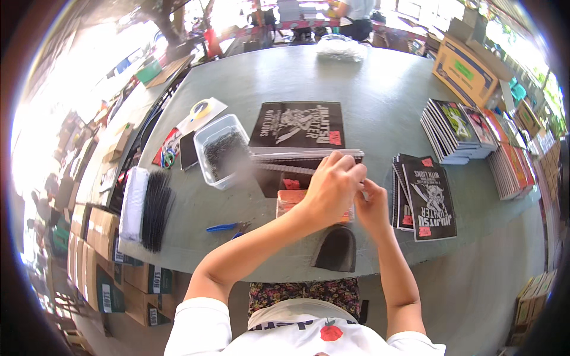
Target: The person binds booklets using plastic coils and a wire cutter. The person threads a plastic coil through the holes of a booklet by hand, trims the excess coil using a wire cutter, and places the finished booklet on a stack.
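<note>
Near the front edge of the table (368,77), the left hand (332,187) and right hand (373,204) both pinch a notebook (309,155) by its right end. They hold it flat and steady — probably to work its wire spine. A clear tub of black bits (222,148) sits just left — easy to reach.

— What do we see of our own body from up here?

— Two bare forearms coming up from the lower edge, ending in the left hand (332,187) and the right hand (373,207). We see no gloves, rings or watch.

— And what are we wearing?

— A white short-sleeved shirt (202,326), with sleeves that end above the elbow. On the chest we see dark printed lettering and a small red rose with a green stem (331,332).

— Anything below that?

— We wear a dark garment (303,292) with a small floral pattern in pink and yellow across the lap.
</note>
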Available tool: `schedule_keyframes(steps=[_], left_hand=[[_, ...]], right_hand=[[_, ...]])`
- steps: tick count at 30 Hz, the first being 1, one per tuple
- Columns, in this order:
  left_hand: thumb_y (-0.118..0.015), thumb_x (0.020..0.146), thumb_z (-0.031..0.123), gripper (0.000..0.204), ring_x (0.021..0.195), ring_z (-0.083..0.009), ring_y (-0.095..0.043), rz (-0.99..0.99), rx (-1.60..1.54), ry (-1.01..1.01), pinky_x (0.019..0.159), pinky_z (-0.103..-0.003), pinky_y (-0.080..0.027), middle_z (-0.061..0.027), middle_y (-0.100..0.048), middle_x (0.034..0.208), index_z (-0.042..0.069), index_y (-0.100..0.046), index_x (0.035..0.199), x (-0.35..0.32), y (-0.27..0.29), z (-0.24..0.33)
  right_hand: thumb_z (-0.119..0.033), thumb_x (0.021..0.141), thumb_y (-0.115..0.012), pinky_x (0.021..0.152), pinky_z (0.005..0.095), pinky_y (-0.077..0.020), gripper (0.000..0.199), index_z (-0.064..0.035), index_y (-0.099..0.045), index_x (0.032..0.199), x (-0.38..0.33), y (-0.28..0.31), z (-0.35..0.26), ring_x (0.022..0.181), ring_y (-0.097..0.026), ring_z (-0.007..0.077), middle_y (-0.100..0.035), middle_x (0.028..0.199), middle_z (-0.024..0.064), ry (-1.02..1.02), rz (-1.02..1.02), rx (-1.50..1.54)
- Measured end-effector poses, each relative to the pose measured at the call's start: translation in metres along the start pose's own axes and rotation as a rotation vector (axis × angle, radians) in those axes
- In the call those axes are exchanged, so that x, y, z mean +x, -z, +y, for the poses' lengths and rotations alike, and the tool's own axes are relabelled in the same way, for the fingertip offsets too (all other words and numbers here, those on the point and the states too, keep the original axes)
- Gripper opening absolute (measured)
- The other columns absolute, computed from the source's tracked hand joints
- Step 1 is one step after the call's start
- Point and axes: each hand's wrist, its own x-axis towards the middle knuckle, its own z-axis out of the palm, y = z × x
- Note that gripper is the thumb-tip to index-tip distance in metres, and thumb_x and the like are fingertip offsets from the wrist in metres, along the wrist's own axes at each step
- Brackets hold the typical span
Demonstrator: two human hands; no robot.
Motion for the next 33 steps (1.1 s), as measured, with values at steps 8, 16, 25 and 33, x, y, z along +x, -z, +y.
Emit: schedule_keyframes(steps=[8,16,25,33], left_hand=[[-0.072,0.070,0.023,0.053,0.103,-0.0356,-0.051,-0.833,0.307,0.550,0.093,-0.041,-0.041,-0.0163,-0.054,0.111,0.005,-0.056,0.118,-0.158,0.115,-0.063],[-0.062,0.071,0.013,0.056,0.098,-0.0362,-0.054,-0.595,0.386,0.639,0.086,-0.043,-0.045,-0.0197,-0.057,0.104,0.005,-0.049,0.124,-0.239,0.133,-0.085],[-0.052,0.082,0.027,0.041,0.067,-0.0143,-0.052,-0.189,-0.533,0.971,0.062,-0.029,-0.041,-0.0074,-0.056,0.071,0.003,-0.050,0.115,-0.141,0.147,-0.029],[-0.050,0.084,0.029,0.041,0.070,-0.0151,-0.054,-0.154,-0.592,0.976,0.064,-0.030,-0.042,-0.0077,-0.060,0.078,0.004,-0.052,0.116,-0.138,0.129,-0.037]], right_hand=[[-0.018,0.077,-0.072,0.081,0.0338,-0.0492,0.032,0.0008,-0.065,0.102,0.031,0.026,-0.081,0.092,-0.065,0.0224,-0.068,0.097,0.0131,0.128,-0.149,-0.224],[-0.011,0.072,-0.071,0.074,0.0403,-0.0476,0.016,-0.0037,-0.064,0.084,0.052,-0.002,-0.135,0.082,-0.059,0.0293,-0.057,0.079,0.0105,0.390,-0.179,-0.934],[-0.013,0.080,-0.064,0.080,0.0406,-0.0483,0.025,0.0009,-0.062,0.101,0.051,-0.078,-0.121,0.092,-0.061,0.0325,-0.065,0.091,0.0170,0.487,-0.450,-0.451],[-0.001,0.076,-0.065,0.079,0.0359,-0.0489,0.025,-0.0084,-0.070,0.099,0.065,-0.101,-0.134,0.086,-0.063,0.0279,-0.067,0.090,0.0134,0.166,-0.543,-0.170]])
